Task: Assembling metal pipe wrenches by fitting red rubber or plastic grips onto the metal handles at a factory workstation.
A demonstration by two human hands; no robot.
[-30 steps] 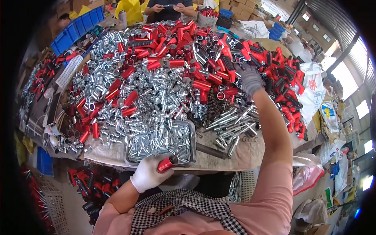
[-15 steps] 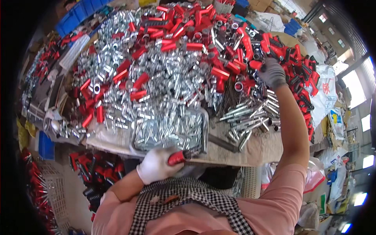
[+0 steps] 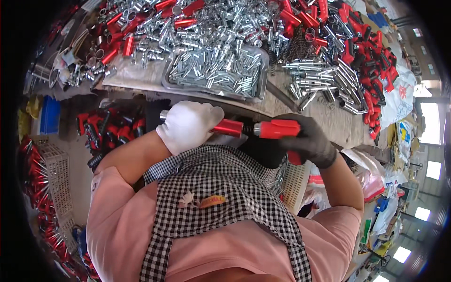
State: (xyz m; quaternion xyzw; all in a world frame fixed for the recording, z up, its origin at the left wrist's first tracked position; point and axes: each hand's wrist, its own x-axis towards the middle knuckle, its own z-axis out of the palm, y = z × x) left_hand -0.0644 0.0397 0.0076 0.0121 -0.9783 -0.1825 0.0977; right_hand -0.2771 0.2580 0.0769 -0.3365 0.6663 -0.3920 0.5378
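Note:
My left hand, in a white glove, is closed around a red metal tube in front of my apron. A silver end sticks out past the left side of the glove. My right hand, in a dark grey glove, grips a red pistol-shaped handle. The tube and the handle point at each other, end to end with a small gap. A dark coil spring shows in that gap; which part it is seated in I cannot tell.
On the bench, a metal tray of short silver pins stands before a heap of silver fittings. Silver rods lie to its right, beside piled red-and-black handles. More handles sit below the bench, near a plastic crate.
My right hand has come back from the handle pile, bringing a red handle up to the tube. My left hand still holds the tube. The view has tilted down toward my apron.

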